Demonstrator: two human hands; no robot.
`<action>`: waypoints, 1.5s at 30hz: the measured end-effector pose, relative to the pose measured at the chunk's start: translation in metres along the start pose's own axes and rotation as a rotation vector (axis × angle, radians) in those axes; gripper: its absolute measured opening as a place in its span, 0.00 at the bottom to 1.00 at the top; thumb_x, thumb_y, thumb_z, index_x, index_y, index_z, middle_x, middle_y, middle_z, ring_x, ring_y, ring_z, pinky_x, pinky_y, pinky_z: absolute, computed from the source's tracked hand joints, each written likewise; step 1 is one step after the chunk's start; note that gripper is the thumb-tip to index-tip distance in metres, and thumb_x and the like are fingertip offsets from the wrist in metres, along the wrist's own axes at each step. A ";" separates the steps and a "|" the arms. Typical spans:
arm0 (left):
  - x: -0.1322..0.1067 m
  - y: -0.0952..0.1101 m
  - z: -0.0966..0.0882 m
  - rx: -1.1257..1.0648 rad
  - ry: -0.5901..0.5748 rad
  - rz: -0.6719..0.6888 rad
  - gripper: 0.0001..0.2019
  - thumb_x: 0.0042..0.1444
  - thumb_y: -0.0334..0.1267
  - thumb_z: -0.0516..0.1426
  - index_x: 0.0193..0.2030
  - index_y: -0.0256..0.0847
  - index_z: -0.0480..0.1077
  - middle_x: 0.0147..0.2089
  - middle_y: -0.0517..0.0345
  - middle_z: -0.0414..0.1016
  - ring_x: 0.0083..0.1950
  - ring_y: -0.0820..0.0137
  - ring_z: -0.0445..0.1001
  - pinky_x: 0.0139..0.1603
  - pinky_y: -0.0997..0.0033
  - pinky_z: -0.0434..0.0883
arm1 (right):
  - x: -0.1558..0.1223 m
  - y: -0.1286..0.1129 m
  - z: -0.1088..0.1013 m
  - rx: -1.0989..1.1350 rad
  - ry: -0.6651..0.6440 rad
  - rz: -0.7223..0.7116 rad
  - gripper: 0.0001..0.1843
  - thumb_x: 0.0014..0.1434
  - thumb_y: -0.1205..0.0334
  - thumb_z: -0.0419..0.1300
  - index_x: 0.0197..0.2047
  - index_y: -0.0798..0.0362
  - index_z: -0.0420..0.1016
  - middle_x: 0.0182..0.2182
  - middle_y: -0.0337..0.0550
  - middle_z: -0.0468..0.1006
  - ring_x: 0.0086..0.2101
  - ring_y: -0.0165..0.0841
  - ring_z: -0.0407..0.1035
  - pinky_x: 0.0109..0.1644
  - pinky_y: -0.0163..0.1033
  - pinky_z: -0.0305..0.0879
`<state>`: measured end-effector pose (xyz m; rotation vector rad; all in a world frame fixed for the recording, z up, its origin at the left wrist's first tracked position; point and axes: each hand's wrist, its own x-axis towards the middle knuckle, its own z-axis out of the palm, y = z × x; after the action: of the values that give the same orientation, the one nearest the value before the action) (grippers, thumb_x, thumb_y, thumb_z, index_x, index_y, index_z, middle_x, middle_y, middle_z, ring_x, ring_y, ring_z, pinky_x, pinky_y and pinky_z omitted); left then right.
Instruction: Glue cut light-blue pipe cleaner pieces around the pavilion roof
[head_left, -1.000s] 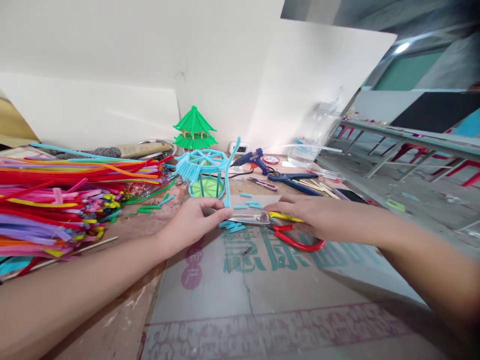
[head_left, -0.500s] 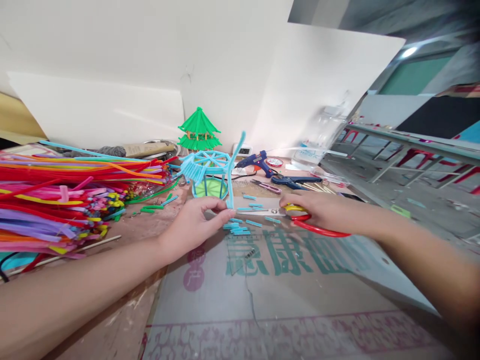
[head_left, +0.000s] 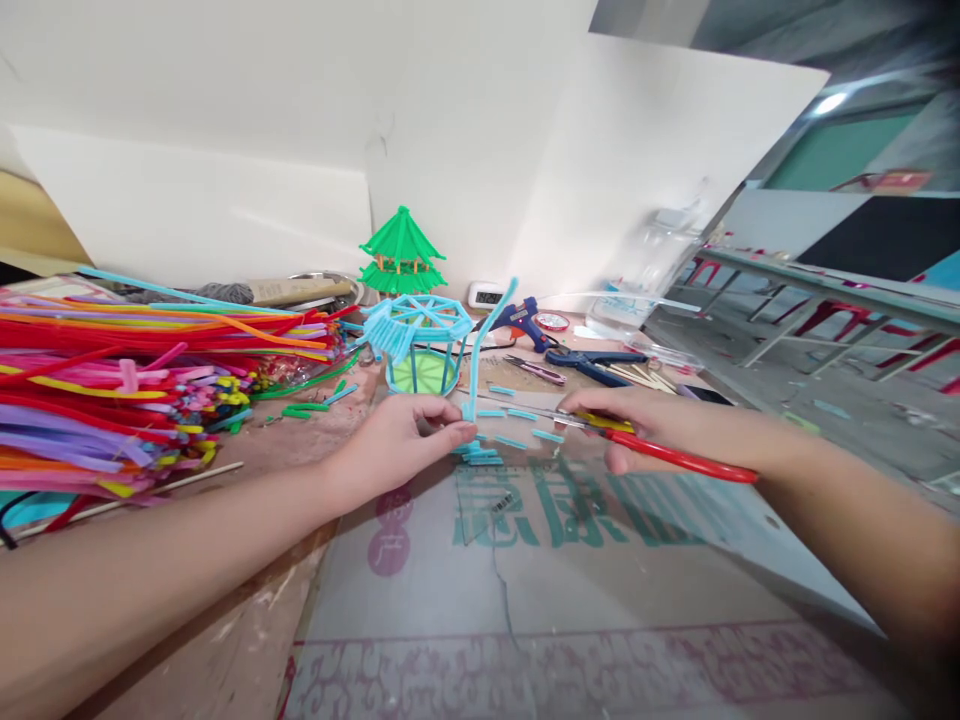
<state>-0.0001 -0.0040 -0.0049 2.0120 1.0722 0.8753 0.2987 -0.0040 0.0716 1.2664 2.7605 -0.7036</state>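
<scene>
My left hand [head_left: 420,435] pinches the lower end of a long light-blue pipe cleaner [head_left: 480,350], which rises upright and bends right at its top. In my right hand [head_left: 637,420] is a pair of scissors [head_left: 675,458] with red and yellow handles, its blades spread and pointing left toward the pipe cleaner. Short cut blue pieces [head_left: 511,442] lie scattered on the mat under the blades, several bunched near my left fingertips. Behind my left hand stands a light-blue pipe-cleaner frame [head_left: 431,318] with a green base. A tiered green roof model [head_left: 403,250] is behind that.
Bundles of coloured pipe cleaners [head_left: 135,400] fill the left side. Toward the back right are a blue glue gun [head_left: 529,322], pliers [head_left: 592,362], small pink snips [head_left: 536,370], a small digital clock [head_left: 486,295] and a clear plastic bottle [head_left: 645,270]. A transparent ruler [head_left: 480,510] lies in front.
The scissors' blades have opened wider and the handles have swung apart. The pipe cleaner's top now leans further right. My left hand keeps its pinch, and the view has shifted slightly.
</scene>
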 end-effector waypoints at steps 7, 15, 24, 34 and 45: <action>0.001 -0.002 0.002 -0.059 -0.081 -0.048 0.16 0.55 0.49 0.58 0.32 0.37 0.77 0.31 0.58 0.77 0.32 0.71 0.71 0.31 0.76 0.65 | 0.005 -0.011 0.009 0.104 -0.002 -0.009 0.19 0.59 0.49 0.59 0.49 0.50 0.71 0.30 0.38 0.78 0.30 0.34 0.70 0.35 0.37 0.62; 0.001 -0.002 0.002 -0.074 -0.081 -0.040 0.13 0.55 0.47 0.58 0.33 0.39 0.78 0.32 0.58 0.79 0.33 0.70 0.73 0.33 0.75 0.66 | 0.009 -0.011 0.011 0.119 -0.014 -0.028 0.15 0.60 0.49 0.58 0.44 0.51 0.70 0.28 0.36 0.76 0.30 0.35 0.69 0.34 0.36 0.60; 0.001 0.003 0.000 -0.070 -0.098 -0.045 0.14 0.55 0.47 0.58 0.32 0.38 0.78 0.30 0.59 0.78 0.32 0.71 0.71 0.31 0.76 0.66 | 0.009 -0.012 0.010 0.096 -0.019 -0.068 0.13 0.60 0.50 0.58 0.38 0.51 0.69 0.26 0.36 0.75 0.29 0.34 0.68 0.36 0.36 0.58; 0.001 0.002 0.000 -0.059 -0.106 -0.043 0.13 0.55 0.47 0.58 0.31 0.39 0.77 0.31 0.58 0.79 0.33 0.70 0.73 0.33 0.75 0.67 | 0.011 -0.011 0.013 0.109 0.016 -0.004 0.16 0.57 0.47 0.58 0.38 0.51 0.72 0.29 0.37 0.77 0.32 0.37 0.71 0.36 0.38 0.59; 0.002 0.002 0.001 -0.092 -0.096 -0.041 0.14 0.55 0.47 0.58 0.31 0.38 0.77 0.29 0.59 0.76 0.30 0.72 0.71 0.30 0.76 0.64 | 0.010 -0.007 0.013 0.207 -0.064 0.015 0.12 0.60 0.52 0.56 0.41 0.50 0.71 0.27 0.36 0.78 0.29 0.34 0.72 0.35 0.36 0.59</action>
<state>0.0021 -0.0035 -0.0032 1.9294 0.9989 0.7839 0.2844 -0.0062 0.0604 1.2701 2.6818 -1.0329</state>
